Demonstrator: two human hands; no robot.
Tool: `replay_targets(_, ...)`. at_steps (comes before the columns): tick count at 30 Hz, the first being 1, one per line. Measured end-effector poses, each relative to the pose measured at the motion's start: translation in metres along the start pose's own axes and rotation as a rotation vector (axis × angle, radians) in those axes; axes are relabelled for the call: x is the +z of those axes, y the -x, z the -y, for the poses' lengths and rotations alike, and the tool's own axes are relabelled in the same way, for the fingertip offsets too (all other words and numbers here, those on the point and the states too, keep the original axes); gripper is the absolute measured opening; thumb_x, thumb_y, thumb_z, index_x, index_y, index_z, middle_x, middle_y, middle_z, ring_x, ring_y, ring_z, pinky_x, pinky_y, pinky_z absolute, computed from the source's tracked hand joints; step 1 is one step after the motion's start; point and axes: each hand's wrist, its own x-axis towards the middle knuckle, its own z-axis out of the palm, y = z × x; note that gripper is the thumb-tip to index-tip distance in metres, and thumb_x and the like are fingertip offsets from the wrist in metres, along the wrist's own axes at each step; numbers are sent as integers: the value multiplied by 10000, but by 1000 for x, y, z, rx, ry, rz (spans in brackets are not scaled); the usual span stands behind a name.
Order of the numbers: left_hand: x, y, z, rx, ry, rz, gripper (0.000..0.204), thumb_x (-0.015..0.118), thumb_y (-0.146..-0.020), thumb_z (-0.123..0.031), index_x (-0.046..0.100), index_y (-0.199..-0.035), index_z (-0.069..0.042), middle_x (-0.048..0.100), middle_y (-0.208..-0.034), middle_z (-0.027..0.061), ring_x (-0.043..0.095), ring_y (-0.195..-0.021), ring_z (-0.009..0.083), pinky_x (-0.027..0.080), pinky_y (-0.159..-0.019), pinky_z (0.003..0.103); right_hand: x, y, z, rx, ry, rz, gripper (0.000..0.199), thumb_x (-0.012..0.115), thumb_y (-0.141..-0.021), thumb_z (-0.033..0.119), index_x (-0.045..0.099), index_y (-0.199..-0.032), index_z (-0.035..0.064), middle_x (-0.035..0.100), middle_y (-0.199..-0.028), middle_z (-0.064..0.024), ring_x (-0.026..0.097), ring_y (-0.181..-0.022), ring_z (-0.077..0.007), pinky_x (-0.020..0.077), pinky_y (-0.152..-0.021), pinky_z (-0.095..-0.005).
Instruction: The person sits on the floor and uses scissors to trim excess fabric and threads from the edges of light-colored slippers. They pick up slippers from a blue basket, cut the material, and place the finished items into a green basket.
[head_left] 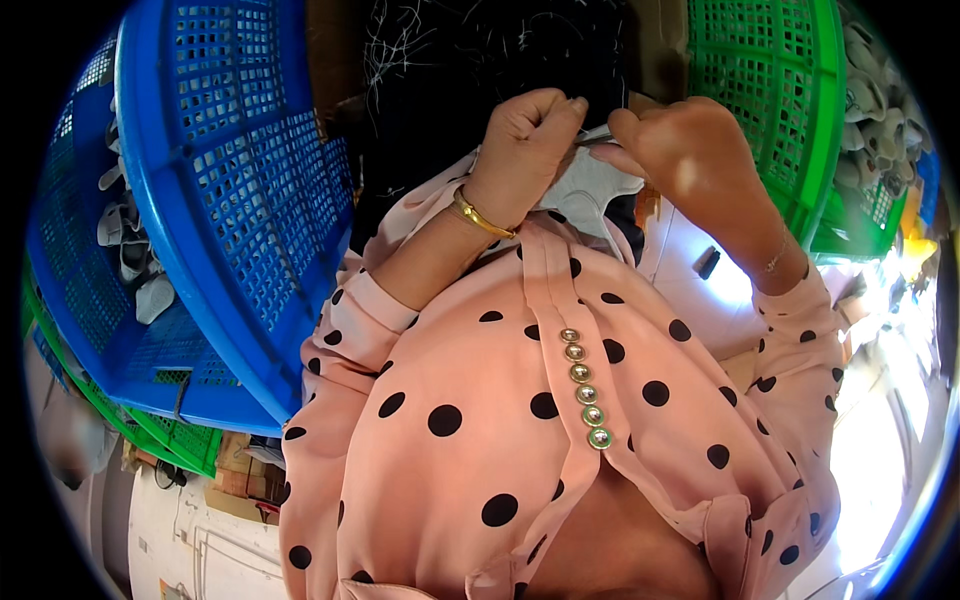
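Note:
Over my lap, my left hand (528,145) is closed, its thumb pressed against the curled fingers; what it pinches is hidden. Close beside it, my right hand (690,150) is closed around a small slim metal tool (595,135), whose narrow tip points toward my left hand. The tool's kind cannot be made out. Just below both hands lies a white fabric piece (590,190) with a curved seam or edge, partly covered by my left hand and wrist. Dark cloth (480,60) covers my lap, with many loose white threads (395,45) on it.
A blue plastic basket (235,150) stands close on my left, with another blue basket and white shoe-like pieces (125,240) behind it. On my right is a green basket (770,80); more white pieces (875,110) are heaped beyond it. A small black object (707,262) lies below my right forearm.

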Motion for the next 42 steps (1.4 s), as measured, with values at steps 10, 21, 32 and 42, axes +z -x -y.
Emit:
replay_targets(10, -46, 12, -5, 482, -590, -267, 151, 645, -918, -165, 661, -818, -52, 582, -951, 40, 530, -932, 138, 420, -800, 272, 7, 41, 41, 609, -550, -51, 460, 748, -783, 443, 602, -934, 34, 603, -649, -123, 615, -593, -282, 465, -543, -367)
replay_targets(21, -23, 35, -55, 764, -1255, 349, 466, 705, -719, -87, 693, -1167, -212, 569, -1320, 52, 455, -1224, 312, 357, -1022, 413, 23, 72, 60, 744, -1134, -7, 172, 691, -819, 121, 587, -886, 0, 460, -629, 10, 398, -576, -86, 362, -529, -254)
replay_targets(32, -2, 25, -71, 952, -1371, 275, 383, 828, -635, -204, 713, -995, -142, 680, -1047, 43, 582, -1093, 253, 425, -966, 403, -48, 14, 20, 252, -802, -101, 174, 638, -808, 96, 510, -761, -12, 354, -600, -45, 317, -567, -92, 315, -485, -264)
replay_targets(42, -10, 54, -34, 301, -759, -110, 152, 736, -849, -153, 688, -912, -23, 684, -779, 66, 619, -638, 85, 469, -549, 205, 19, -22, 22, 538, -1404, -111, 338, 620, -945, 350, 648, -840, 30, 540, -667, 30, 460, -603, -14, 384, -547, -180)
